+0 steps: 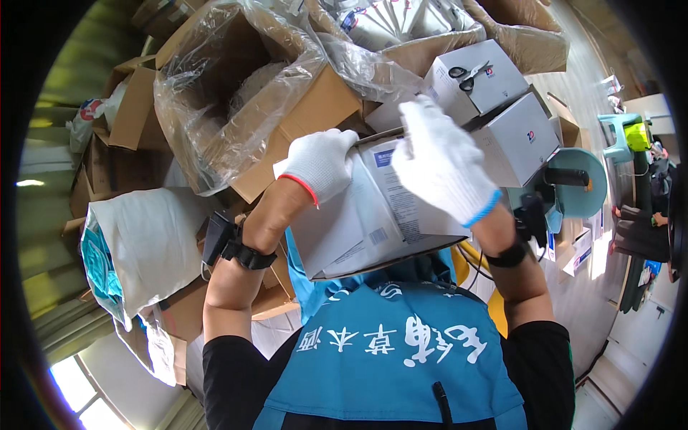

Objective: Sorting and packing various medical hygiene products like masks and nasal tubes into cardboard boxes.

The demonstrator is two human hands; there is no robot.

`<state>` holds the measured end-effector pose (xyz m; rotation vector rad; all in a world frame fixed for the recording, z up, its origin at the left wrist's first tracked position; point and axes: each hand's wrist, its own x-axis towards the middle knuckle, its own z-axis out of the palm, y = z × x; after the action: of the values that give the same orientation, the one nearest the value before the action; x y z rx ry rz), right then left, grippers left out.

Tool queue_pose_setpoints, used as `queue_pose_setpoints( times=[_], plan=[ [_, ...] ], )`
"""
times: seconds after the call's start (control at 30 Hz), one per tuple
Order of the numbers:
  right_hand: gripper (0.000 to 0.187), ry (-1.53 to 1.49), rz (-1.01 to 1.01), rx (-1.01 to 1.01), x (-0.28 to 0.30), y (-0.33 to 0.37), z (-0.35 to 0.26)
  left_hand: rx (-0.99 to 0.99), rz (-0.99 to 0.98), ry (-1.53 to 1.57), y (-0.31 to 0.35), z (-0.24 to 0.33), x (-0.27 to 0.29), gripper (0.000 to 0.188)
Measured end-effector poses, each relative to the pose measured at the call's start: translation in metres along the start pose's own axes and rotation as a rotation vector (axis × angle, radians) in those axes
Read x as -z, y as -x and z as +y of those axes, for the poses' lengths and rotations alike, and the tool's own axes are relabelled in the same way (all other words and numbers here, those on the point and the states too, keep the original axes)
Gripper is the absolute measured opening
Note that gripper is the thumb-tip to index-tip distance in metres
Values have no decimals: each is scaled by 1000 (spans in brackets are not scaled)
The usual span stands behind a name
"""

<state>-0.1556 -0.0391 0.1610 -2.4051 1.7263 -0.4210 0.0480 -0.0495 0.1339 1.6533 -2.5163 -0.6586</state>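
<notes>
A white carton [326, 233] rests against my blue apron. A clear packet with a blue label [383, 158] and fine print shows at its top. My left hand [321, 165], in a white glove with a red cuff, is closed on the carton's far left edge, the fingertips partly hidden. Over the right part of the carton is my right hand [438, 161], in a white glove with a blue cuff; motion blurs its fingers, and what they hold, if anything, is unclear. Black-handled scissors [467, 77] lie on a white box [494, 61] just beyond it.
A large open carton lined with clear plastic [236, 93] stands at far left, another with white packets [401, 21] beyond. A second white box [523, 136] sits at right, near a blue-green round stool [584, 186]. A white sack [154, 244] lies at left.
</notes>
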Motion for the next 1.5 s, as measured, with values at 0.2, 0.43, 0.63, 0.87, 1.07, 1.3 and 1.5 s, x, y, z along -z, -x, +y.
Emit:
queue_pose_setpoints(
  times=[0.2,0.43,0.63,0.87,1.07,1.3,1.5],
  plan=[
    [40,-321,-87,-39,59,8,87,-13,17,57,0,-15,-1,24],
    [23,135,-90,-51,10,40,88,-3,101,86,-4,-7,-10,25],
    [26,-296,-27,95,-12,43,71,31,138,108,-7,-8,-17,24],
    [29,169,-298,-127,-20,26,54,36,212,150,11,-5,10,38],
    [24,145,-178,-67,-11,44,57,569,218,100,86,10,88,47],
    [27,241,-229,-112,-28,38,61,591,541,1217,147,-61,17,58],
    [41,101,-182,-56,-29,42,70,479,610,294,124,-54,-40,34]
  ],
)
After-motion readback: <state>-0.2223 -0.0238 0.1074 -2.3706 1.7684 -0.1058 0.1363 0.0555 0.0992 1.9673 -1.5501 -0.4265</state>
